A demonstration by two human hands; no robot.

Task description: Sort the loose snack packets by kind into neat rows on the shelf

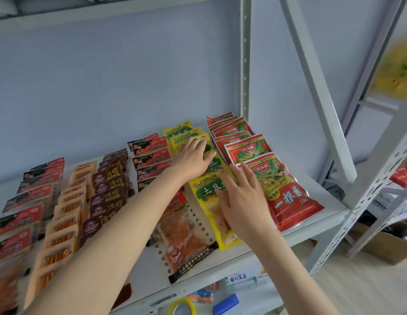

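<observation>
Snack packets lie in rows on a white shelf. A row of yellow packets runs front to back at the centre right. My left hand rests flat, fingers straight, on the middle of that row. My right hand lies flat on the nearest yellow packet. To the right runs a row of red and green packets. Left of the yellow row is a row of red and black packets, partly hidden by my left forearm. Its front packet shows orange strips.
Further left lie rows of dark brown packets, tan packets and more red and black packets. Grey shelf uprights and a diagonal brace stand at the right. Tape and a blue object lie on the lower shelf.
</observation>
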